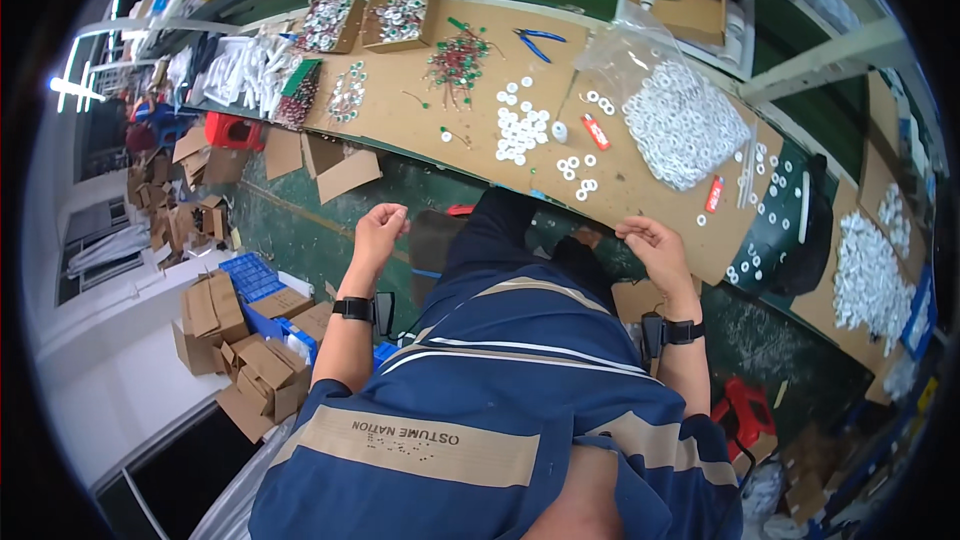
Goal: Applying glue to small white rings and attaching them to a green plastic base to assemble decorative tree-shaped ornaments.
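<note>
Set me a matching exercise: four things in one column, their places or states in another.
1. Blue pliers
2. White rings, largest heap
3. Left hand
4. Right hand

A. At the front edge of the table
B. In a clear plastic bag
C. Handles spread apart
D. Away from the table, on the picture's left side

Pairs: 1-C, 2-B, 3-D, 4-A
</note>
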A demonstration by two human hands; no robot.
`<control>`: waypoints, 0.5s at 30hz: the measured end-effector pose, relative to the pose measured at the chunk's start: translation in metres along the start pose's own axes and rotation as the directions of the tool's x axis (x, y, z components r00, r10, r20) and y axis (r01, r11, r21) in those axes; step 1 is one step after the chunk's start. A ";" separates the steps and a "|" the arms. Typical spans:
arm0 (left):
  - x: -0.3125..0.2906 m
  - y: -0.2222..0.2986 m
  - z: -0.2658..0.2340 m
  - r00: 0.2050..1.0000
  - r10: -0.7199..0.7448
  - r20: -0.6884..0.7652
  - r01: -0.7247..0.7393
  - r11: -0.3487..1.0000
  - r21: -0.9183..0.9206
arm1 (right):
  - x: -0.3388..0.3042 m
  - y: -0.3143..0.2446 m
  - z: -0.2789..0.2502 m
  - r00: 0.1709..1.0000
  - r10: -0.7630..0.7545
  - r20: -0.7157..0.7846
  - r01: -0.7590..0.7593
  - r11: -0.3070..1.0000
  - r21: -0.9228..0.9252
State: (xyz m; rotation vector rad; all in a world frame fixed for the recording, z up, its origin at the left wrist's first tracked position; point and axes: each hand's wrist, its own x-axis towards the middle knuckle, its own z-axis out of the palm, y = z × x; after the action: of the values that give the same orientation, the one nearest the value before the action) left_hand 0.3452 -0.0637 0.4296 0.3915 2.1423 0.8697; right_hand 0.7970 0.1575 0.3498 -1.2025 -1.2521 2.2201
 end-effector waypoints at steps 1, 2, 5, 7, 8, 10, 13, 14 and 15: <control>0.009 0.000 -0.010 1.000 0.017 -0.009 -0.017 1.000 0.004 | 0.006 -0.004 0.013 1.000 -0.011 0.014 0.011 1.000 0.001; 0.020 0.000 -0.020 0.999 0.032 -0.015 -0.032 0.999 0.009 | 0.012 -0.008 0.026 0.999 -0.021 0.026 0.021 1.000 0.002; 0.081 -0.002 -0.045 0.997 0.072 -0.014 -0.071 0.994 0.078 | 0.050 -0.011 0.059 0.997 -0.040 0.062 0.043 0.997 -0.061; 0.139 -0.005 -0.058 0.995 0.095 -0.005 -0.094 0.986 0.135 | 0.088 -0.014 0.083 0.997 -0.043 0.064 0.049 0.994 -0.098; 0.170 -0.009 -0.059 0.990 0.136 -0.022 -0.131 0.981 0.145 | 0.107 -0.015 0.096 0.995 -0.058 0.079 0.072 0.981 -0.179; 0.236 -0.023 -0.052 0.986 0.164 -0.005 -0.162 0.975 0.153 | 0.143 0.001 0.120 0.997 -0.051 0.066 0.066 0.963 -0.261; 0.350 -0.058 -0.039 0.923 0.377 -0.078 -0.322 0.867 0.380 | 0.212 0.042 0.150 0.998 -0.053 0.043 0.064 0.939 -0.338; 0.394 -0.070 -0.033 0.883 0.463 -0.079 -0.359 0.773 0.523 | 0.232 0.056 0.155 0.998 -0.065 -0.020 0.054 0.935 -0.352; 0.435 -0.081 -0.027 0.833 0.549 -0.065 -0.383 0.657 0.650 | 0.249 0.071 0.159 0.993 -0.079 -0.083 0.044 0.930 -0.365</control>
State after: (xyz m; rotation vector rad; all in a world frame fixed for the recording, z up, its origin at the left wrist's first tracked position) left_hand 0.0417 0.0940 0.1469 1.2925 2.5958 0.4587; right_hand 0.5312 0.1847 0.2058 -1.3585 -1.6873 1.9125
